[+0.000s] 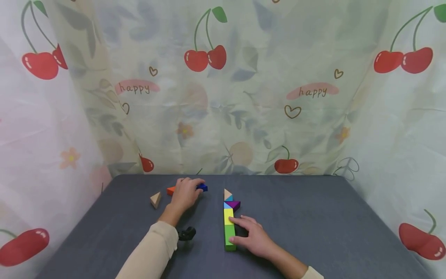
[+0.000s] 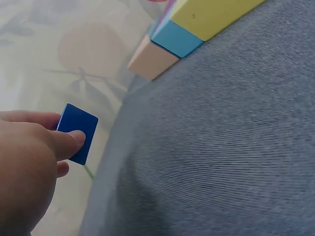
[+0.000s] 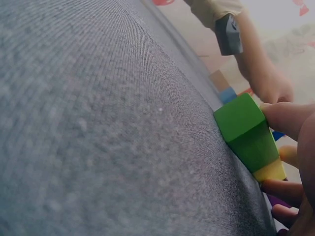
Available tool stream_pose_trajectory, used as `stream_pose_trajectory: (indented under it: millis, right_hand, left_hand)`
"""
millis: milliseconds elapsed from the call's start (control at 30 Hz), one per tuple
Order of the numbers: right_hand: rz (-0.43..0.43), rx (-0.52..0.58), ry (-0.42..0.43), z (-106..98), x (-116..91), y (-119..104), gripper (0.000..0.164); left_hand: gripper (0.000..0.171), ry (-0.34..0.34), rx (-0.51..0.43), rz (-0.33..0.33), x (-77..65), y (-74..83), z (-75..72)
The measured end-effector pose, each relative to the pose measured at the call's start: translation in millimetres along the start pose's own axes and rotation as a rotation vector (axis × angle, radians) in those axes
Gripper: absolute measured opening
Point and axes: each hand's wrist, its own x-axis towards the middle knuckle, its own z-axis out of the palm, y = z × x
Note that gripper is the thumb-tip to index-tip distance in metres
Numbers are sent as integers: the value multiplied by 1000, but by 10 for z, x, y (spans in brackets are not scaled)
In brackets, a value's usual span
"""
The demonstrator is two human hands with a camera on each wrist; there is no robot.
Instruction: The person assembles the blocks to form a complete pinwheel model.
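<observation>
While the left grip (image 1: 186, 192), clamped on a blue block (image 2: 80, 119), partly hid an orange block (image 1: 170, 190) at its nine o'clock, the right grip (image 1: 255, 237), apart, touched a green block (image 1: 229, 232).

Pale curtain (image 1: 265, 128) is carrying red cherries (image 1: 196, 61), brown heart outlines (image 1: 292, 117) and pink-backed lettering (image 1: 313, 91), table cover (image 1: 313, 221) is showing dark grey with fine lines, and solid hues are marking green block (image 1: 229, 231), yellow block (image 1: 228, 214), purple block (image 1: 233, 204), blue block (image 2: 78, 117), orange block (image 1: 170, 190).
</observation>
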Motion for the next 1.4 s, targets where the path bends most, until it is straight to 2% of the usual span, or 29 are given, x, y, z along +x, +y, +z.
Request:
stream_pose_trajectory:
  millis: [233,433,567,700,900,1133,1400]
  right_hand:
    - [30,-6,-13,-7,2,-14,61]
    - [17,-2,-1,-2,4,-15,60]
    - [2,-4,-2,10,10,3,61]
    - [14,0,-11,12,17,17,62]
    - [12,1,-9,0,12,21,62]
    - [7,-7,-9,-8,-1,-2,61]
    - [22,-11,-20,-2,9,12,61]
  left_hand:
    - [28,4,6,20,19,75,-100]
    - [14,-17,25,63,-5,100,22]
    - [15,-39,-1,53,-39,74,93]
    - [17,-55,-41,44,-47,23,85]
    - [22,-163,-106,16,-39,-52,-22]
    - [28,-313,-112,1,-63,-138,-145]
    - [33,-392,-68,-26,-103,-146,-226]
